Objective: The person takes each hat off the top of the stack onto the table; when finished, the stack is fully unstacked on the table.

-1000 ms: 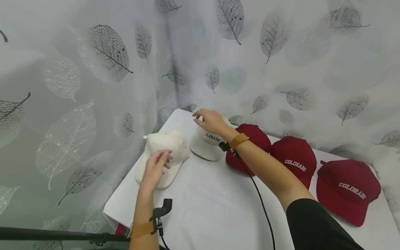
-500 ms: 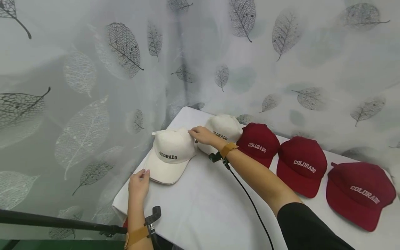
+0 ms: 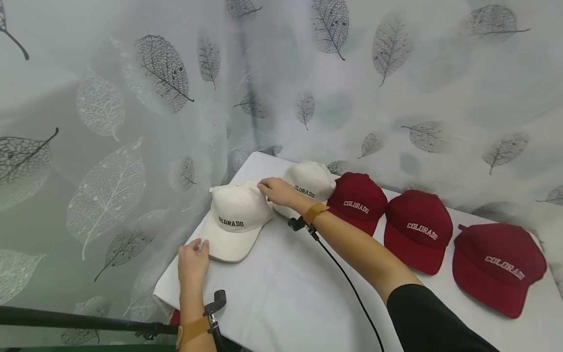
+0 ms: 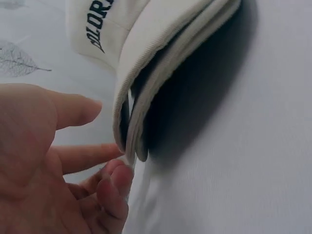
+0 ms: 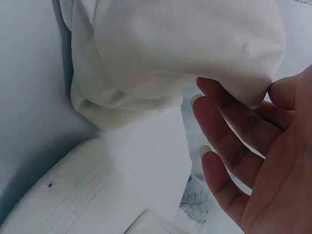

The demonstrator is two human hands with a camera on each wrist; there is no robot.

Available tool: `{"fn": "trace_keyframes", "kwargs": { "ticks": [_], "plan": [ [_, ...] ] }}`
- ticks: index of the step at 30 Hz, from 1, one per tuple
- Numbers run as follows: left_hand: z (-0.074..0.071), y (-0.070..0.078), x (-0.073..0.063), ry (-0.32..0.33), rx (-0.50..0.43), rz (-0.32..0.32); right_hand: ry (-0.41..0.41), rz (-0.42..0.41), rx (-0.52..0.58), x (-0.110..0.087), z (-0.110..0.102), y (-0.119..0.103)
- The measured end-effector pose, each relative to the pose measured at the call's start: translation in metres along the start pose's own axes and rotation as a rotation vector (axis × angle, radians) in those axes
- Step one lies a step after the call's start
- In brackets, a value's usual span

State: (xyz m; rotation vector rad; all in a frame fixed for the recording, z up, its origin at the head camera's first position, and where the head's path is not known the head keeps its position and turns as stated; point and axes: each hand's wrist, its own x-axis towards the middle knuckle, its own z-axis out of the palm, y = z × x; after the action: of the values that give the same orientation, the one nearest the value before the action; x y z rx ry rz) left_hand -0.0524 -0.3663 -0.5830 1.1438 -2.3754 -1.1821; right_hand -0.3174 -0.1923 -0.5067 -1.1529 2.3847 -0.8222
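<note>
- The cream Colorado cap point(image 3: 239, 200) sits at the left of the surface point(image 3: 286, 278), brim point(image 3: 233, 244) toward the near side; further brim edges point(image 4: 192, 41) beneath suggest nested caps.
- It should be light and not fragile, with a soft crown that creases easily, a stiffer brim and fabric unlikely to slip. The brim's edge and the crown's side look like the best holds; any caps beneath would need support too.
- The right hand point(image 3: 279, 191) pinches the crown's right side between thumb and fingers.
- The left hand point(image 3: 192, 261) is at the brim's near-left corner: a fingertip appears to touch its edge, thumb raised apart.
- Just right, a second cream cap point(image 3: 312, 178) is partly hidden by the right hand.
- Farther right, three burgundy caps point(image 3: 420, 215) form a row.
- A leaf-printed curtain point(image 3: 281, 58) hangs behind.
</note>
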Motion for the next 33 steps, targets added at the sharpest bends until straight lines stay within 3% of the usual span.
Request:
{"fn": "trace_keyframes", "kwargs": {
  "ticks": [4,12,14,21,29,33],
  "plan": [
    [0.001,-0.003,0.006,0.009,-0.108,-0.040,0.003,-0.001,0.003,0.000,0.003,-0.002],
    [0.000,0.003,0.007,-0.080,-0.341,-0.116,-0.015,-0.014,-0.005,-0.009,0.006,-0.004],
    [0.000,0.006,0.005,-0.071,-0.323,-0.103,-0.010,-0.025,-0.004,-0.011,0.006,-0.005],
    [-0.001,0.010,0.009,-0.059,-0.104,-0.052,0.021,-0.029,-0.032,-0.013,0.001,-0.007],
    [0.005,0.005,0.020,-0.153,-0.160,-0.082,0.010,0.009,0.000,-0.015,0.000,-0.007],
    [0.001,0.009,0.016,-0.146,-0.240,-0.096,0.033,-0.001,-0.022,-0.014,0.000,-0.005]
  ]
}}
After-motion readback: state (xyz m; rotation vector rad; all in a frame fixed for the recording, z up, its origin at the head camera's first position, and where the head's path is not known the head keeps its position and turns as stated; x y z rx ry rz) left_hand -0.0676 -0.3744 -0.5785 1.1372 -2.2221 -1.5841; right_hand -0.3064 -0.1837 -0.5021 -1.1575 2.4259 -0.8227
